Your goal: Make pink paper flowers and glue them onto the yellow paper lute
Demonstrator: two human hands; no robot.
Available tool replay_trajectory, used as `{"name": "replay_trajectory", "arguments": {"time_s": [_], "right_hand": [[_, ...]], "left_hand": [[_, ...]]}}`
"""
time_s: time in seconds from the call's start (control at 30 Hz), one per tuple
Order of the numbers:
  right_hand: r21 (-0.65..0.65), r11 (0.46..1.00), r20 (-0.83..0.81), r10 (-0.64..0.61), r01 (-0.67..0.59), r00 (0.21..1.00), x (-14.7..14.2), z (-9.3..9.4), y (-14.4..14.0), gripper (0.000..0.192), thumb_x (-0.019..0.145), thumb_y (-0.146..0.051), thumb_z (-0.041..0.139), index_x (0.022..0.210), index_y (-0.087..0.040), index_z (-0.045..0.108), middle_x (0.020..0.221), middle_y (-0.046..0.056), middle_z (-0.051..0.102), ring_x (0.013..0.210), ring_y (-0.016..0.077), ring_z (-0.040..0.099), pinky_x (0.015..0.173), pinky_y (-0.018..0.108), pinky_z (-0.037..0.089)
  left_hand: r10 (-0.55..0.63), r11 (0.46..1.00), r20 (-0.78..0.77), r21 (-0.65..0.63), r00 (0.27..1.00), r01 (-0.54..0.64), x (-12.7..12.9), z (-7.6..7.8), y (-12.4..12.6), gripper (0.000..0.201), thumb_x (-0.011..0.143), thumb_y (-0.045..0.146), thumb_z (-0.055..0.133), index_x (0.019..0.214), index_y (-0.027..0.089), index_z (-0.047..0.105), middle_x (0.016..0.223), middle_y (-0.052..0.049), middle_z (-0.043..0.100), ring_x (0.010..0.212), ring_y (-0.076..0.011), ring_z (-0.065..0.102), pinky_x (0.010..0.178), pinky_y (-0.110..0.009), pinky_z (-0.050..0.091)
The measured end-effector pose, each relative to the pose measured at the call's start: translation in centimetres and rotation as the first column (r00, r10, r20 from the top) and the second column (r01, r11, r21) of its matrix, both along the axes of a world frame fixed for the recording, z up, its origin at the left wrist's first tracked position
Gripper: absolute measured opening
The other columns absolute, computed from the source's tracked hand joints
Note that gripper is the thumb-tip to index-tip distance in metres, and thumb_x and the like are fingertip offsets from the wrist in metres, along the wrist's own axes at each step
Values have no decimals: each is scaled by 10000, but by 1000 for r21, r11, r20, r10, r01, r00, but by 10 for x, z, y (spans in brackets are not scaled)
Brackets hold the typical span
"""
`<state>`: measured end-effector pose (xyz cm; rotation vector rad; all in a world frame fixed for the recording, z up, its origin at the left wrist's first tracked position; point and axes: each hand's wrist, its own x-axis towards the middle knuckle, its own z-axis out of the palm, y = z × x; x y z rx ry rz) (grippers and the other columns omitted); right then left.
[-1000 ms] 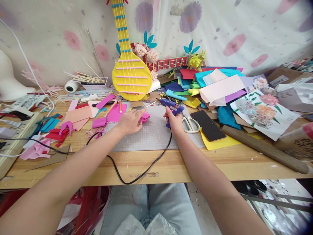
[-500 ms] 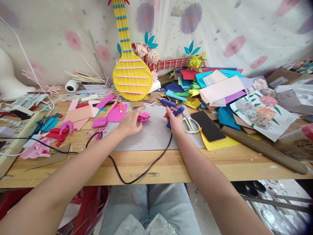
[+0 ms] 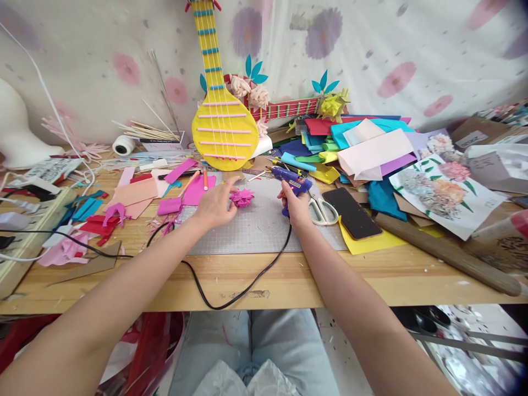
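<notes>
**A blue glue gun (image 3: 292,180) in the right hand (image 3: 296,204), a magenta paper flower (image 3: 242,198) beside the left**

The right hand is closed around the handle of the glue gun, above the grey cutting mat (image 3: 256,236). From this handle a black cord (image 3: 217,308) goes down, makes a wide curve near the front edge of the wooden table (image 3: 297,283) and passes under the left forearm.

The left hand (image 3: 215,205) is open and grips nothing, with its fingers spread. The flower lies on the mat between the 2 hands, closer to the left. It is just beside the left thumb; if they touch, I cannot tell.

Immediately to the right of the right hand lie the scissors (image 3: 323,212) with pale handles, and next to them a dark phone (image 3: 352,213), partly on a yellow sheet (image 3: 367,242). Behind the left hand are a flat magenta sheet (image 3: 194,191) and an orange stick (image 3: 205,180). Further back, a yellow model instrument (image 3: 226,124) with 5 pink bars stands upright, leaning slightly, in front of a red one (image 3: 284,109). Many coloured papers (image 3: 373,154) are piled at the back right.
</notes>
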<state>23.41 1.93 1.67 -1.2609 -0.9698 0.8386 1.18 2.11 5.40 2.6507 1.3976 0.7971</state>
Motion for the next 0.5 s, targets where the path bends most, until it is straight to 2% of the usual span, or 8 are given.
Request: {"name": "replay_trajectory", "arguments": {"time_s": [0.07,0.13,0.2,0.27,0.33,0.4,0.5], "right_hand": [[5,1000,3,-2,2,1000,0,0,0,431,713,-578,581,550,-181,537,484,-18,512,406,63,394,410,208,321],[8,1000,6,0,0,1000,0,0,0,435,711,-583,579,547,-182,537,465,-23,496,403,67,392,411,212,320],[7,1000,12,4,-4,1000,0,0,0,439,705,-586,583,541,-181,538,454,-25,488,399,67,392,411,214,321],[4,1000,18,11,-11,1000,-1,-1,-1,436,696,-584,592,544,-178,541,465,-23,503,398,65,394,410,214,320],[4,1000,33,15,-16,999,-1,-1,-1,432,694,-582,595,558,-175,543,478,-20,518,399,62,391,408,211,316],[6,1000,54,18,-19,998,-1,-3,-1,428,701,-580,593,573,-175,543,475,-21,514,403,63,388,409,209,315],[1,1000,84,22,-23,996,-1,-6,-1,427,714,-582,583,584,-176,544,455,-25,491,408,70,389,410,211,315]], "left_hand": [[74,997,93,8,993,-75,-10,1,2,661,684,103,527,1313,198,349,1068,-49,651,1024,-213,595,884,-364,456],[174,984,218,-1,960,-178,-24,-5,3,600,690,94,518,1266,206,391,1027,-41,657,990,-192,608,879,-349,459],[274,961,338,-52,900,-273,-39,-17,4,496,708,111,513,1191,205,449,981,-41,661,935,-175,620,857,-335,469],[348,937,396,-132,850,-322,-53,-31,3,331,733,168,520,1064,192,521,942,-54,661,881,-176,623,812,-327,483],[375,926,363,-200,853,-322,-61,-42,1,228,746,260,554,961,188,564,902,-58,656,847,-187,616,795,-335,483],[349,932,258,-197,901,-305,-62,-46,-2,276,734,350,598,955,184,587,946,-72,644,912,-215,590,851,-364,458],[323,939,74,-149,944,-310,-55,-44,-5,362,714,394,633,1003,176,612,1055,-103,603,1060,-273,507,942,-411,385]]}}
